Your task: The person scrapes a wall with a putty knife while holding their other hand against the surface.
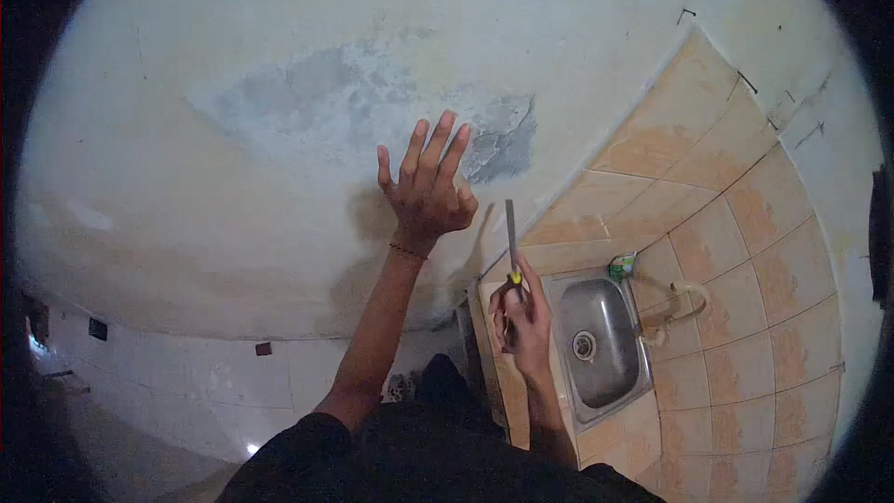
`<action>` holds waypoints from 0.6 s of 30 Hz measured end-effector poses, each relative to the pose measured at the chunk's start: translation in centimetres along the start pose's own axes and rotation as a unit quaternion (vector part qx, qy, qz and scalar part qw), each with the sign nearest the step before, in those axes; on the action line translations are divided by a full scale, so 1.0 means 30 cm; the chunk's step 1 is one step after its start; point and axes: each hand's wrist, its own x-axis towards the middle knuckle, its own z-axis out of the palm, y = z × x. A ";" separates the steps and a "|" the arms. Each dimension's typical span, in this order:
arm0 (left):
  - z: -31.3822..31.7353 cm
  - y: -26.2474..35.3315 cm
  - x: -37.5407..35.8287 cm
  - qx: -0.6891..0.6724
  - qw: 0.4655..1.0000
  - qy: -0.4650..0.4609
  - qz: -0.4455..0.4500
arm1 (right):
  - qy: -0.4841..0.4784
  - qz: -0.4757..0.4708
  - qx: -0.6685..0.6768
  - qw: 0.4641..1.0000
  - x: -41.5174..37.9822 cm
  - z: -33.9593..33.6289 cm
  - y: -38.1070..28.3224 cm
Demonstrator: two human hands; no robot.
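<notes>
My left hand is raised with its fingers spread against the pale wall, beside a worn grey patch where the paint has flaked off. It holds nothing. Lower down and to the right, my right hand is wrapped round the handle of a flat-bladed hand tool. Its narrow grey metal blade points up, apart from the patch, and yellow shows at the top of the handle. Whether it is a chisel or a file cannot be made out.
A steel sink is set in a tiled counter beside my right hand. A small green packet stands at its far corner, near a beige tap. Orange-and-cream tiles cover the right wall. Pale floor tiles lie lower left.
</notes>
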 end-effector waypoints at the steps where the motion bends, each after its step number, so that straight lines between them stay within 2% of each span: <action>1: -0.002 0.001 0.000 0.001 1.000 -0.006 -0.002 | -0.010 0.034 0.087 0.996 0.008 -0.001 -0.029; 2: -0.005 0.001 -0.003 0.001 1.000 -0.013 -0.004 | -0.036 -0.001 0.120 0.992 0.033 -0.008 -0.020; 4: -0.009 0.002 -0.005 0.000 1.000 -0.020 -0.007 | -0.072 0.051 0.260 0.962 0.050 -0.031 -0.052; 9: 0.012 0.004 0.000 0.012 1.000 -0.010 -0.009 | -0.140 0.120 0.561 0.807 0.144 -0.082 0.001; 12: 0.010 0.020 -0.009 0.010 1.000 0.004 -0.013 | -0.161 0.094 0.564 0.805 0.180 -0.092 0.027; 15: 0.025 0.020 0.002 0.003 1.000 0.023 -0.008 | -0.199 0.090 0.621 0.752 0.234 -0.083 0.046; 18: 0.033 0.019 -0.003 -0.002 1.000 0.027 -0.006 | -0.060 0.079 0.481 0.871 0.219 -0.034 0.009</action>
